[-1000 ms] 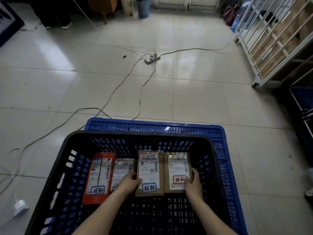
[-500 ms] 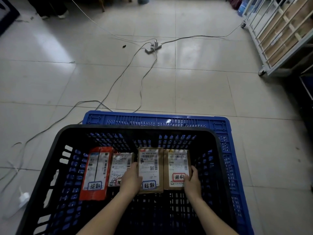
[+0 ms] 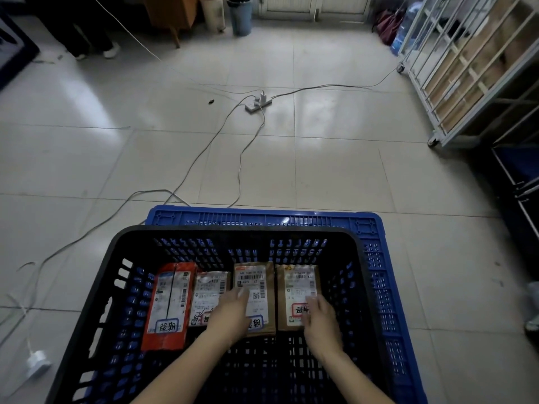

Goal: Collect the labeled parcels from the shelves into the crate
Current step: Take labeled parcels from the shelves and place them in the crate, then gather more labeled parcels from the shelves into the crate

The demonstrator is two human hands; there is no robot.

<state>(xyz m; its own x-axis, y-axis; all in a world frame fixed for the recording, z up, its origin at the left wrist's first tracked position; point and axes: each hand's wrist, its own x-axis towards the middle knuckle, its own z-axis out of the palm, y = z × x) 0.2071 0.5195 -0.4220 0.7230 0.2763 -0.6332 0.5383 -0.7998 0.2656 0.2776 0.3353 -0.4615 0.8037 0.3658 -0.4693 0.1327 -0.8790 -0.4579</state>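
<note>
Black crate (image 3: 233, 230) sat nested in a blue crate (image 3: 262, 217) on the tiled floor. Four labeled parcels lay flat in a row inside: red parcel (image 3: 170, 301), pale pouch (image 3: 209, 290), and two brown parcels (image 3: 264, 279) (image 3: 296, 282). Left hand (image 3: 230, 314) rested on the middle brown one, right hand (image 3: 322, 323) on the rightmost, fingers blurred. Power strip (image 3: 258, 104) and cables lay beyond.

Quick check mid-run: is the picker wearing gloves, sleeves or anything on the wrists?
No. The left hand and right hand are ungloved, and no ring shows. Both forearms are uncovered to the frame edge: no sleeve, watch or band in view.
</note>
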